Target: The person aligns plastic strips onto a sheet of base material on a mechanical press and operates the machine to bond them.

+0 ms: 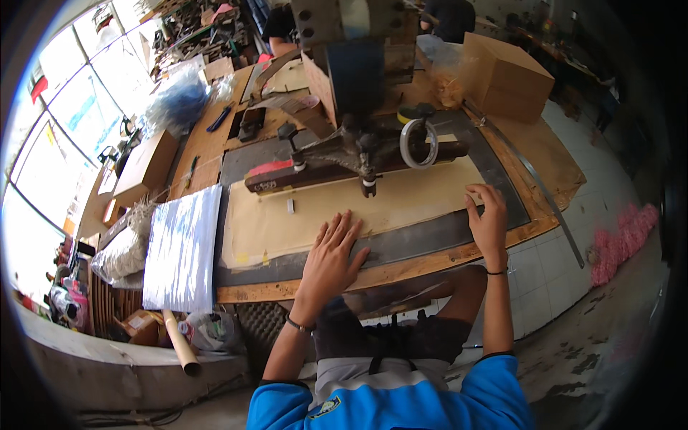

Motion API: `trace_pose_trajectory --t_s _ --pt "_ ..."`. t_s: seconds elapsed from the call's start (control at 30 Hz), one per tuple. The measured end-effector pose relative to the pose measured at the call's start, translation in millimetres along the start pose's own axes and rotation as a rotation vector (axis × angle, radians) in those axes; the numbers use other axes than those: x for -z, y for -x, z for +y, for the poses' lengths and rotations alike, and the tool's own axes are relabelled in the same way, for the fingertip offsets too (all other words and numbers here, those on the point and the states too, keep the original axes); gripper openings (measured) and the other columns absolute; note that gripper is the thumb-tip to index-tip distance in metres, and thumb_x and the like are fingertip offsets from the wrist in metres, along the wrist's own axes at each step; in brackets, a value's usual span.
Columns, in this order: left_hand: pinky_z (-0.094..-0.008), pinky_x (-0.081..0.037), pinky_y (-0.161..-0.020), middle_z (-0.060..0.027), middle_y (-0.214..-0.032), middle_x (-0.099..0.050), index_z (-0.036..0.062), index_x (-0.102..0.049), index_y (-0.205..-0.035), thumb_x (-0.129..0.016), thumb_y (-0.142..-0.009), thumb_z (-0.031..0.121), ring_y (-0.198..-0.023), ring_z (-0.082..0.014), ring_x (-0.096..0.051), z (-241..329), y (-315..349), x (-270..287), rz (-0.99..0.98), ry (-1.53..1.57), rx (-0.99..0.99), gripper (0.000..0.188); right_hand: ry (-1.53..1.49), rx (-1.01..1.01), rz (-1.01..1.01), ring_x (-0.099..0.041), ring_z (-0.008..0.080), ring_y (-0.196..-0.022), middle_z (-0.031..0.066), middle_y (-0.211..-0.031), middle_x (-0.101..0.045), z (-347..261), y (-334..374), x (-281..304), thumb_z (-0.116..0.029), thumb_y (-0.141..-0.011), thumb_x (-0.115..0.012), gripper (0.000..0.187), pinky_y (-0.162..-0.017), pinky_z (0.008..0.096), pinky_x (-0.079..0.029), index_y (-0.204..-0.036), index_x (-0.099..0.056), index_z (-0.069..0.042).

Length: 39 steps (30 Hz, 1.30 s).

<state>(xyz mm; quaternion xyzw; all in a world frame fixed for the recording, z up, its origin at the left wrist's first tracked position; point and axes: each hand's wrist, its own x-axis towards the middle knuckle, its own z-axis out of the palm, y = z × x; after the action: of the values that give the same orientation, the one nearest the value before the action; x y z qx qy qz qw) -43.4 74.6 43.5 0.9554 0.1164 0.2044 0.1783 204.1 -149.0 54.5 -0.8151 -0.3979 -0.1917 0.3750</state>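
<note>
Here's the tan sheet (408,197), lying mid-frame on the dark mat (283,270), its long axis running left to right and climbing a little toward the right side of the picture. One narrow end points to the left of the frame, the other toward the right hand (489,218).

Up above, a dark bar (322,173) crosses over it, hiding part of its far edge, and the machine (365,79) carrying that bar is cut off by the top of the frame. (A small pale block (290,206) sits on the sheet, left of centre.)

To the hands! The left hand (334,252) is laid flat, fingers extended and slightly parted, palm down on the sheet's near edge, covering a patch of it. The right hand is loosely curved, thumb apart from the fingers, grasping nothing visible; its fingertips seem to reach the sheet's right end, though contact is hard to judge.
</note>
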Motion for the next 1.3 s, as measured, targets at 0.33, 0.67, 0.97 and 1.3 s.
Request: trace_pose_trajectory --t_s 0.33,0.67,0.97,1.3 --pt "-0.0466 -0.036 -0.117 -0.0294 -0.145 -0.051 -0.0056 -0.053 -0.139 -0.060 -0.097 0.027 -0.138 -0.0429 -0.047 -6 4 -9 0.113 -0.130 0.083 0.054 0.069 0.338 -0.605 -0.034 0.0328 -0.148 0.0133 -0.156 -0.044 -79 13 -47 -0.042 -0.102 -0.054 0.055 -0.123 0.0537 -0.020 -0.144 -0.051 -0.008" --pt "-0.0454 -0.034 -0.119 -0.0252 -0.148 -0.050 -0.0033 -0.051 -0.143 -0.057 -0.095 0.022 -0.140 -0.0403 -0.045 -10 3 -3 0.091 -0.068 0.124 0.055 0.001 0.417 -0.591 -0.032 0.0316 -0.149 0.0121 -0.158 -0.041 -85 17 -83 -0.037 -0.106 -0.045 0.055 -0.124 0.0502 -0.021 -0.151 -0.043 -0.006" --pt "-0.0453 -0.032 -0.120 -0.0271 -0.151 -0.046 -0.0061 -0.049 -0.143 -0.057 -0.096 0.025 -0.143 -0.0402 -0.042 -17 16 4 0.076 -0.190 0.191 0.056 0.251 0.256 -0.504 -0.035 0.0321 -0.148 0.0150 -0.157 -0.041 -27 22 -35 -0.047 -0.105 -0.046 0.065 -0.123 0.0499 -0.025 -0.152 -0.038 -0.002" --pt "-0.0450 -0.032 -0.120 -0.0284 -0.150 -0.046 -0.0083 -0.048 -0.142 -0.055 -0.099 0.028 -0.142 -0.0401 -0.042 -21 23 5 0.086 -0.223 0.183 0.057 0.342 0.157 -0.441 -0.035 0.0320 -0.148 0.0153 -0.158 -0.040 -5 31 -29 -0.049 -0.105 -0.045 0.067 -0.123 0.0505 -0.024 -0.151 -0.039 -0.001"
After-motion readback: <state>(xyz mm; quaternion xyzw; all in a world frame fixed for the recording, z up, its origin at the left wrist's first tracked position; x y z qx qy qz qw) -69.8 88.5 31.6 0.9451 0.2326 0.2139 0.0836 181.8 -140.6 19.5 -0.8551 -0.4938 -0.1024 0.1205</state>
